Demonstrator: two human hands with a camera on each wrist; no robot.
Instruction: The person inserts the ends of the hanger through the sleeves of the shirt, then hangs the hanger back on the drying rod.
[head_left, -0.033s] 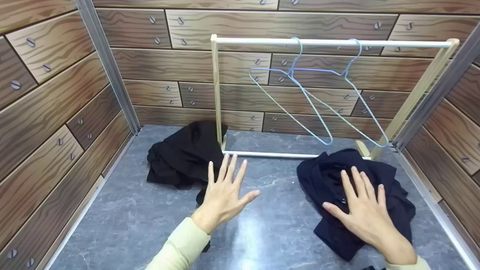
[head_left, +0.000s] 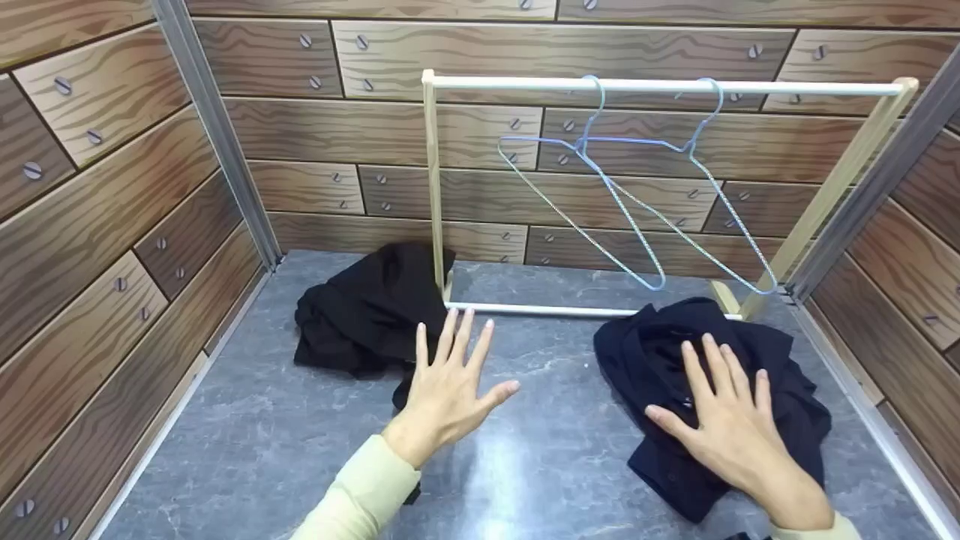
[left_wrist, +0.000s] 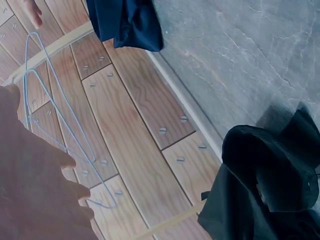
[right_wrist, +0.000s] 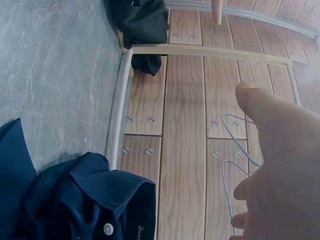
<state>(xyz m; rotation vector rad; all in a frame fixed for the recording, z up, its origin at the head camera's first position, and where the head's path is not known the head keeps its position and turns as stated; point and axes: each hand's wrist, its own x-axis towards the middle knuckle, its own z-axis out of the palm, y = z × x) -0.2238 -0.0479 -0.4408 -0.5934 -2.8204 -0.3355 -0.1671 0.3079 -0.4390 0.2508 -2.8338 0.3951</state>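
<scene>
The navy collared shirt (head_left: 795, 405) lies crumpled on the grey marbled tabletop (head_left: 555, 450), near its right edge and against the right end of the rack's white base bar (head_left: 540, 309). From over here I can see a line of pale script (right_wrist: 140, 232) inside the collar (right_wrist: 110, 187), too small to make out, with a white button (right_wrist: 108, 229) beside it. The collar end points to the back edge; one flap runs toward the front edge, and the heap is too rumpled to give a clear long axis.

Above it the right hand (head_left: 727, 431) hovers with fingers spread, gripping nothing. The left hand (head_left: 448, 394) is held likewise, splayed and free, just to the right of a black garment (head_left: 367, 315) as seen from the person's side. That garment is bunched by the rack's left post (head_left: 433, 187), toward the tabletop's back left corner, and a part of it trails toward the front edge. I can't see any writing on it. Two light blue hangers (head_left: 601, 105) hang from the top rail (head_left: 510, 82), well above the cloth. Both sleeves (head_left: 367, 487) are pale.
</scene>
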